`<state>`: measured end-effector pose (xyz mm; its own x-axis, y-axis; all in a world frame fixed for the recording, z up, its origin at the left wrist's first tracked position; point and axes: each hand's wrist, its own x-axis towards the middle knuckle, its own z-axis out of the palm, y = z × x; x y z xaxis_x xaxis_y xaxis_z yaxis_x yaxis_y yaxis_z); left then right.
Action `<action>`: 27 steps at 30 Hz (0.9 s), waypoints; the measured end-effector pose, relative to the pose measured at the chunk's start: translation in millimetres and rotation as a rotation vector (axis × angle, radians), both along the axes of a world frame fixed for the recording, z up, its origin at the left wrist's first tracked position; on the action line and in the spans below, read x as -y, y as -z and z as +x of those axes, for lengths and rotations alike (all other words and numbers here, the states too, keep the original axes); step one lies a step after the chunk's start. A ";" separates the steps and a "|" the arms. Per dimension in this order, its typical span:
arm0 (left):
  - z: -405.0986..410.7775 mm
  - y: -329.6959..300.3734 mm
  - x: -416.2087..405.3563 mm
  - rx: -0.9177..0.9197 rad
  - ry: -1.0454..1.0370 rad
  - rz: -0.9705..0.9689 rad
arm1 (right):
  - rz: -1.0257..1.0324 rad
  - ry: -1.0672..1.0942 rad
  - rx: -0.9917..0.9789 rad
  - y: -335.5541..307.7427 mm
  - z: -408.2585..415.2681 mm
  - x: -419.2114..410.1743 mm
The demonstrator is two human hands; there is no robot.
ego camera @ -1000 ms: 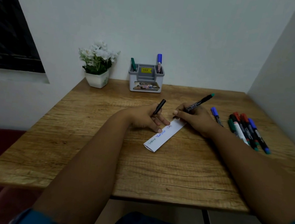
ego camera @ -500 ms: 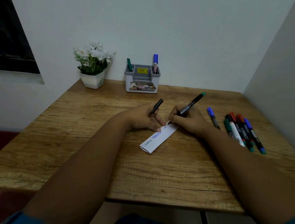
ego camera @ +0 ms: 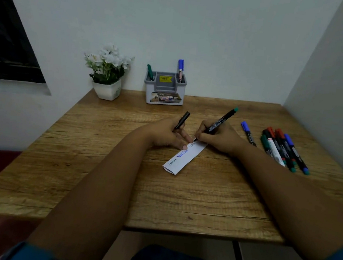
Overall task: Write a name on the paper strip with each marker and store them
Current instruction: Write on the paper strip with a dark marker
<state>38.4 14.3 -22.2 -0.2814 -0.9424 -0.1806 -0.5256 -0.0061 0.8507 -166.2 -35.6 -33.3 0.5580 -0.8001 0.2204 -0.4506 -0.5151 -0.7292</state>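
Along the table's (ego camera: pixel 99 185) far edge, left of its middle, our grey holder (ego camera: pixel 164 90) already keeps two finished markers, a green one (ego camera: pixel 150 72) in its left slot and a blue one (ego camera: pixel 180 70) in its right. Nearer the middle of the table, our left hand (ego camera: pixel 171 135) pins the paper strip (ego camera: pixel 184 158) with straight fingers while gripping a black cap (ego camera: pixel 182 120). Two names show on the strip, and a third is only begun. Our right hand (ego camera: pixel 219 139) is closed round the green-ended marker (ego camera: pixel 221 121), its tip on the strip's far end. Toward the right edge, a lone blue marker (ego camera: pixel 248 132) and a bunch of six or so markers (ego camera: pixel 282 150) lie unstored, so we judge most of the writing and storing is left.
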 end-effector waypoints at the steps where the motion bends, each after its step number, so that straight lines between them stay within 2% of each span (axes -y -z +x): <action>1: 0.5 0.2 0.4 -0.005 0.003 -0.002 | -0.009 0.000 -0.016 -0.1 0.3 0.1; 9: -0.2 -0.7 -0.2 0.006 0.001 0.009 | -0.004 0.017 -0.024 -1.1 -0.2 1.1; 13: -0.5 -1.9 -1.1 0.028 -0.003 0.010 | 0.044 0.061 0.056 -0.2 -2.5 0.9; 27: 0.3 -1.5 -0.1 0.065 0.016 -0.011 | 0.019 0.056 -0.043 -1.0 -0.7 0.8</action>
